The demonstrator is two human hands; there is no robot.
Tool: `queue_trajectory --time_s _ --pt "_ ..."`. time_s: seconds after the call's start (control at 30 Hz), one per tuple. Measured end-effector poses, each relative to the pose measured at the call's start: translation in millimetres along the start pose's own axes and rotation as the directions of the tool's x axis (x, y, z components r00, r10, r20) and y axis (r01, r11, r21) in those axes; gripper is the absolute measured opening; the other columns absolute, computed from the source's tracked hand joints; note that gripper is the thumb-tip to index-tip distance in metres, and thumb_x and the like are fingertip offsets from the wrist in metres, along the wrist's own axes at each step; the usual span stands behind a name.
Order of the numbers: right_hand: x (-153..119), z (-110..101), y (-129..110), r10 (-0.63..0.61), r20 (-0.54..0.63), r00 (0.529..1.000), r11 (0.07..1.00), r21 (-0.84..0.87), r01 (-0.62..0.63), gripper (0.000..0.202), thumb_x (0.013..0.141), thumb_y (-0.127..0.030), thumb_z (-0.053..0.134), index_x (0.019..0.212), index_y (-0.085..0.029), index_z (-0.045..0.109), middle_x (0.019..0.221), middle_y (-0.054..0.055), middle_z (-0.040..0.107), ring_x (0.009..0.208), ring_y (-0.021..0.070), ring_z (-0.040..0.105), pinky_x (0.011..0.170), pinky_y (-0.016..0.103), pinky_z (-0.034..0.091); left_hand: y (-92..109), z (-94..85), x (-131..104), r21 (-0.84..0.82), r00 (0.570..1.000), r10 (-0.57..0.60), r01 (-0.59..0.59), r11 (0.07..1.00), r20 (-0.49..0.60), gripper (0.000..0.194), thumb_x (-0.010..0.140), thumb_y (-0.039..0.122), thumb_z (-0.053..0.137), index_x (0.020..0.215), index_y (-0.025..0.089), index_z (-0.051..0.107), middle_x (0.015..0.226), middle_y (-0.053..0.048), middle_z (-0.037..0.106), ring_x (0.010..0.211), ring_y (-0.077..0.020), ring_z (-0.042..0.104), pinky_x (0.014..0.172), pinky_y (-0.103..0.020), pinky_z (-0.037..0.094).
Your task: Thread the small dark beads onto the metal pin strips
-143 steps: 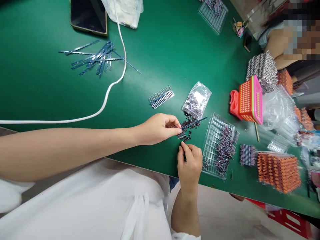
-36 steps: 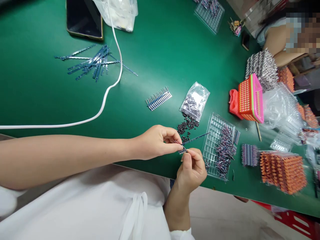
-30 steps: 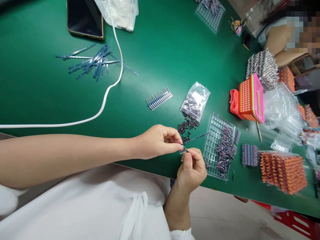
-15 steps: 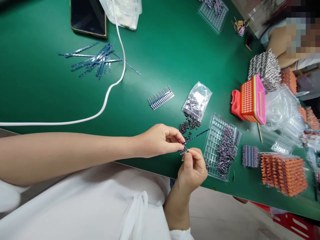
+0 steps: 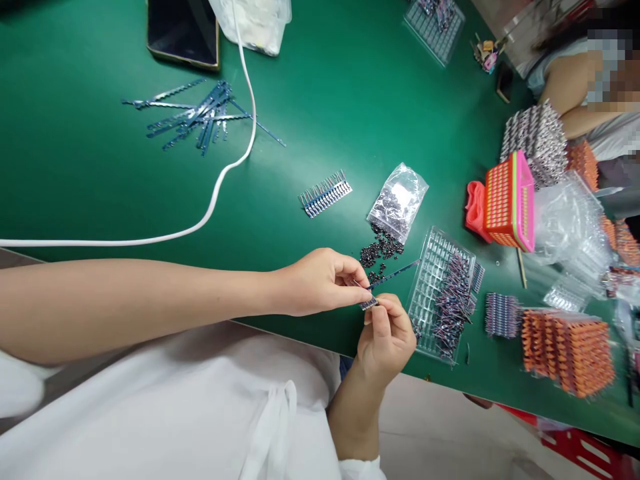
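Note:
My left hand (image 5: 325, 283) is closed, thumb and fingers pinching a small comb-like metal strip (image 5: 369, 304). From beside its fingertips a thin dark blue strip (image 5: 397, 272) sticks out towards the upper right. My right hand (image 5: 386, 341) is closed in a pinch at the end of the comb-like strip; what lies between its fingertips is too small to make out. Just beyond the hands is a heap of small dark beads (image 5: 373, 255), spilling from a clear plastic bag (image 5: 399, 203). To the right, a clear compartment tray (image 5: 425, 293) holds a pile of thin dark, pinkish pieces (image 5: 453, 300).
Another comb-like strip (image 5: 326, 195) lies mid-table. Loose blue metal strips (image 5: 205, 117), a white cable (image 5: 215, 197) and a phone (image 5: 183, 33) are farther left. Orange stacks (image 5: 567, 350), a basket (image 5: 505, 200) and clear plastic (image 5: 570, 217) stand right, near another person's arm (image 5: 567, 83).
The whole view has shifted slightly, with table items a little farther right. Both hands keep their pinch at nearly the same place; the comb-like strip is slightly tilted differently.

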State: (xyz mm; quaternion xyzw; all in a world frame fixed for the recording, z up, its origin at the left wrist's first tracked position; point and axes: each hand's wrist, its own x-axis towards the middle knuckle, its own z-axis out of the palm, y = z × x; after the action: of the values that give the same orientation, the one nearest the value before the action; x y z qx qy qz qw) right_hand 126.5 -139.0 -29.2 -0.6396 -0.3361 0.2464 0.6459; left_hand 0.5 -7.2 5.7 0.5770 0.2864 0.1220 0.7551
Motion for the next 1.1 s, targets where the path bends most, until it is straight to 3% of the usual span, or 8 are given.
queue_trajectory --time_s 0.73,0.97,1.1 --pt "1.6 -2.8 -0.1 0.027 0.029 0.999 0.999 0.026 -0.028 0.001 0.083 -0.022 0.071 0.083 -0.021 0.071 0.078 -0.001 0.057 0.063 0.0092 0.052 0.054 0.023 0.038 1.2 -0.5 -2.4 0.125 0.998 0.063 -0.063 0.99 0.003 0.016 0.081 0.029 0.066 0.078 0.014 0.07 0.076 -0.001 0.071 0.074 -0.0135 0.062 0.07 -0.024 0.047" --pt "7.1 -9.8 -1.0 0.163 0.225 0.961 0.959 0.193 -0.208 0.005 0.08 -0.026 0.076 0.084 -0.025 0.074 0.074 -0.002 0.06 0.059 0.0088 0.056 0.049 0.021 0.044 3.2 -3.8 -1.5 0.165 0.994 0.068 -0.081 0.983 0.082 0.018 0.082 0.03 0.063 0.077 0.014 0.069 0.074 -0.002 0.07 0.073 -0.014 0.061 0.068 -0.023 0.046" --pt "7.4 -12.8 -1.5 0.198 0.274 0.941 0.944 0.206 -0.259 0.006 0.079 -0.025 0.078 0.085 -0.025 0.076 0.074 -0.001 0.064 0.059 0.0099 0.061 0.048 0.021 0.049 2.1 -5.5 -0.7 0.215 0.991 0.058 -0.084 0.973 0.125 0.019 0.082 0.031 0.062 0.077 0.014 0.069 0.072 -0.003 0.069 0.07 -0.0143 0.06 0.064 -0.023 0.043"
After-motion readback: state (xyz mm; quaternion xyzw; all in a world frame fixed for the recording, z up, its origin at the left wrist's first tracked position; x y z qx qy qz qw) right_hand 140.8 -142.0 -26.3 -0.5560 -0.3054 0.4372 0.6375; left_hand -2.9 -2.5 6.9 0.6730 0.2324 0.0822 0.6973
